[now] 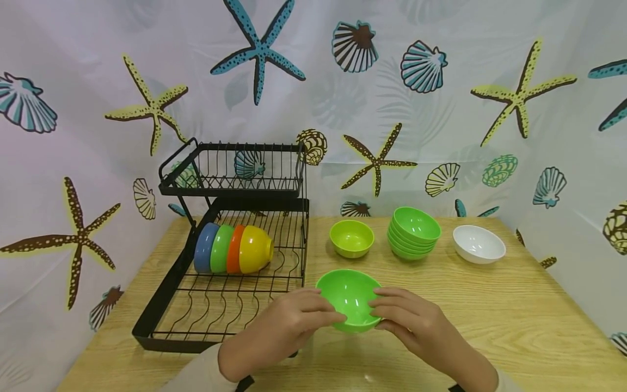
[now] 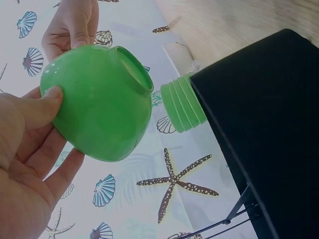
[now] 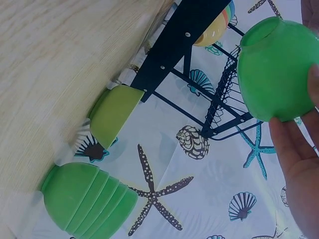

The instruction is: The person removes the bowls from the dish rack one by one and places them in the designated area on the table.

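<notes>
Both hands hold a bright green bowl (image 1: 349, 296) by its rim, above the table in front of the body. My left hand (image 1: 289, 318) grips its left side; in the left wrist view the thumb lies on the outer wall and the other fingers are at the rim. On the opposite side my right hand (image 1: 413, 318) pinches the rim between thumb and fingers. The bowl (image 2: 102, 102) is tilted, its inside facing the head camera. In the right wrist view the bowl's (image 3: 276, 69) foot ring and outer wall show.
A black two-tier dish rack (image 1: 171, 305) stands left, with blue, green, orange and yellow bowls (image 1: 254, 249) on edge in its lower tier. Behind the held bowl are a yellow-green bowl (image 1: 351, 239), a stack of green bowls (image 1: 413, 234) and a white bowl (image 1: 479, 245) on the wooden table (image 1: 529, 310).
</notes>
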The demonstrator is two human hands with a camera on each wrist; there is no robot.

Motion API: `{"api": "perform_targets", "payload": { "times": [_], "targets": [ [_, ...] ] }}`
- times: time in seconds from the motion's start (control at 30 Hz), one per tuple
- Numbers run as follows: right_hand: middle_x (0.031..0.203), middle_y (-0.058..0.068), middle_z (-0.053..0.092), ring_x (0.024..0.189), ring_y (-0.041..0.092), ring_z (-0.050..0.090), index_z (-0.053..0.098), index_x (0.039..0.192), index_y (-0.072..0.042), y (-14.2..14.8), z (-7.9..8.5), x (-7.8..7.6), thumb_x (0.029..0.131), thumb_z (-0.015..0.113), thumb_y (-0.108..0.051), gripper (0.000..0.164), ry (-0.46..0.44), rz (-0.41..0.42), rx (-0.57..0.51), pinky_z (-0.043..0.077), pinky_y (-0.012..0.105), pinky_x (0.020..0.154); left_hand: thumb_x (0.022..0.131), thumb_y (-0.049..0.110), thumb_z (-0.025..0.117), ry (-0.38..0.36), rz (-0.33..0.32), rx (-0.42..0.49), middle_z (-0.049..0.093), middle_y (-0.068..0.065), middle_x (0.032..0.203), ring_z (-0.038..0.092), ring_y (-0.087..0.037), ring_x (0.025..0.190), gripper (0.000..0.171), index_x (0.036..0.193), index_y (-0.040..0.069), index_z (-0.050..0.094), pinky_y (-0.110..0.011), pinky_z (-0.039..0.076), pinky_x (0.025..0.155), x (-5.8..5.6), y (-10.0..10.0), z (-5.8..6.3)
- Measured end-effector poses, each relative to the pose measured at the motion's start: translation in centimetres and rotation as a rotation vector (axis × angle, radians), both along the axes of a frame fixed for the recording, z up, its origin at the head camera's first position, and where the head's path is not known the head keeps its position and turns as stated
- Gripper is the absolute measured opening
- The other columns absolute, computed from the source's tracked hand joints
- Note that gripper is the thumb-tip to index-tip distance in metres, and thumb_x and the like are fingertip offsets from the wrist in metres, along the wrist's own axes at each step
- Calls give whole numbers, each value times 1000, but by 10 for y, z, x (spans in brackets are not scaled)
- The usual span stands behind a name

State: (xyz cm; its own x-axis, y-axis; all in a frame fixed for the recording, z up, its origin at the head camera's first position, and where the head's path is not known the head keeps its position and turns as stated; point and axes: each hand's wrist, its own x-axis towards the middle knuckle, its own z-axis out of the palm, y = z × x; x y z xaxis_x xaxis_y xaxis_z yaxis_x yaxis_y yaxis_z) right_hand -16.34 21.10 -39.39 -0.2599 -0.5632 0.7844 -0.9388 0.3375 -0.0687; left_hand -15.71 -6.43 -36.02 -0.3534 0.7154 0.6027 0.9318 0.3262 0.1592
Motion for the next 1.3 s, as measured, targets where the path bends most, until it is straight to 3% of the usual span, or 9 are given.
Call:
{"api": "perform_targets", "payload": {
  "times": [0.3,0.5,0.83,1.07,1.3],
  "targets": [
    [100,5,71,100,28,66,72,97,-8,-1,-2,1,96,57,-26,23,9,-18,-18,48,22,95,78,-3,75,25,-16,-19,70,6,96,63,-5,93,33,105,16,74,-26,47,99,-2,-1,-1],
    [98,4,72,96,28,68,72,96,-9,-1,-2,1,96,55,-28,26,20,-32,-20,50,22,92,78,-2,76,91,-32,-14,70,6,97,64,-6,94,34,106,17,74,-28,49,97,-4,-3,-3],
    [96,5,72,93,29,69,73,93,-8,-4,-4,3,97,54,-26,26,50,-51,-29,51,21,90,84,9,74,71,5,-47,71,4,103,65,-6,99,23,105,18,74,-23,50,94,-5,-5,-4],
    [94,6,72,93,29,69,73,92,-6,0,-5,2,97,55,-25,27,80,-49,-41,51,22,89,88,23,71,24,22,-102,63,-1,125,57,-18,119,40,127,17,63,-39,47,100,-6,-5,-3],
    [96,4,73,94,28,69,74,96,-7,10,-5,-4,97,53,-29,30,51,-104,-27,50,18,89,90,30,67,-23,138,-96,49,-2,142,45,-23,133,52,139,22,51,-51,35,108,-7,-18,-8]
  ]
}}
